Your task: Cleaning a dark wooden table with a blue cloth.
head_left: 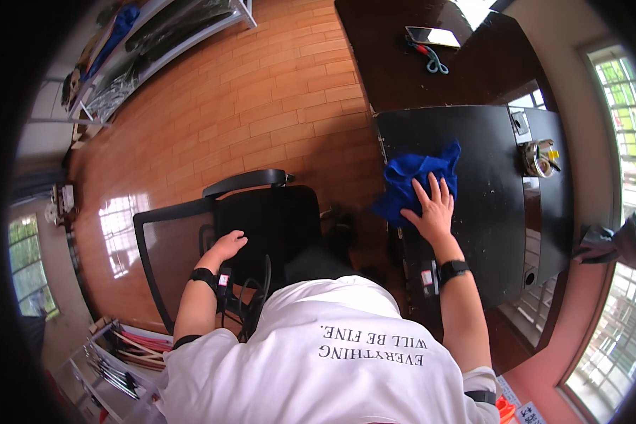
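Note:
A crumpled blue cloth (pixel 405 173) lies on the black desk (pixel 473 233), with one part at the desk's left edge. Pressed flat on it, fingers spread, is my right hand (pixel 434 210); it does not grip the cloth. My left hand (pixel 227 247) is over the black office chair (pixel 261 219), beside its mesh backrest (pixel 173 237). Its fingers are loosely bent and partly hidden from above, with nothing visible in them. Whether it touches the chair I cannot tell.
Farther along the dark tabletop lie a phone (pixel 433 37) and blue-handled scissors (pixel 437 65). A round container (pixel 538 160) holding small items stands at the desk's right side. Metal shelving (pixel 166 60) is at the far left; another loaded rack (pixel 131 353) stands at lower left.

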Tool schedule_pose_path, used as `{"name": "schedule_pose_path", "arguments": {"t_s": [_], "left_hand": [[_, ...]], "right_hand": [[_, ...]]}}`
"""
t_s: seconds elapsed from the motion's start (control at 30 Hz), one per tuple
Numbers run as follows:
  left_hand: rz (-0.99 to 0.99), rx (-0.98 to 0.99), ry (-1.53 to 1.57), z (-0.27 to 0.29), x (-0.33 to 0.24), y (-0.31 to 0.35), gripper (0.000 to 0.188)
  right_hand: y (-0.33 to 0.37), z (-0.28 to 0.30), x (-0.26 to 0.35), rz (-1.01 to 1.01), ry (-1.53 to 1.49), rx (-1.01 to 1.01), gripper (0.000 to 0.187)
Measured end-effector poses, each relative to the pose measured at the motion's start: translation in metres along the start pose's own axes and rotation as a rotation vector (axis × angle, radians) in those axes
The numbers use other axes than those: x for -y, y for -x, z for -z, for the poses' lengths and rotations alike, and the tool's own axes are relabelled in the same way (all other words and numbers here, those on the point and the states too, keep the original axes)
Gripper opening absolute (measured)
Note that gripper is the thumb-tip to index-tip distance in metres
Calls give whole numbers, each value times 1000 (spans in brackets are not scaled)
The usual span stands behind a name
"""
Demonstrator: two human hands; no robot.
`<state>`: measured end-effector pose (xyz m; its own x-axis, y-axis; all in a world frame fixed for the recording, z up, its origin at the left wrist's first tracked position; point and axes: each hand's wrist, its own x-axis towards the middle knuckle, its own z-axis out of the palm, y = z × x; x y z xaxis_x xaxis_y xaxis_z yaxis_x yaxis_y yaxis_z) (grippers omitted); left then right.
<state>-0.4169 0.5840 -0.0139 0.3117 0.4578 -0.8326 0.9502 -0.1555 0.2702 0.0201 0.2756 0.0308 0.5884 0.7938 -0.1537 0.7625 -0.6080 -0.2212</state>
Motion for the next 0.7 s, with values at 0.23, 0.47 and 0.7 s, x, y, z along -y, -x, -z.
{"name": "schedule_pose_path", "arguments": {"t_s": [0.23,0.47,0.7], "left_hand": [[-140,85,0,-6,-49,-30,54],[-276,94,-76,12,-123,-66,54],[-327,89,-8,-6,-114,-81,52]], "right_hand": [[118,-11,-39,-176,-13,-91,72],[270,-34,-117,-866,-113,-116,84],[279,-40,-137,-1176,-126,-15,92]]}}
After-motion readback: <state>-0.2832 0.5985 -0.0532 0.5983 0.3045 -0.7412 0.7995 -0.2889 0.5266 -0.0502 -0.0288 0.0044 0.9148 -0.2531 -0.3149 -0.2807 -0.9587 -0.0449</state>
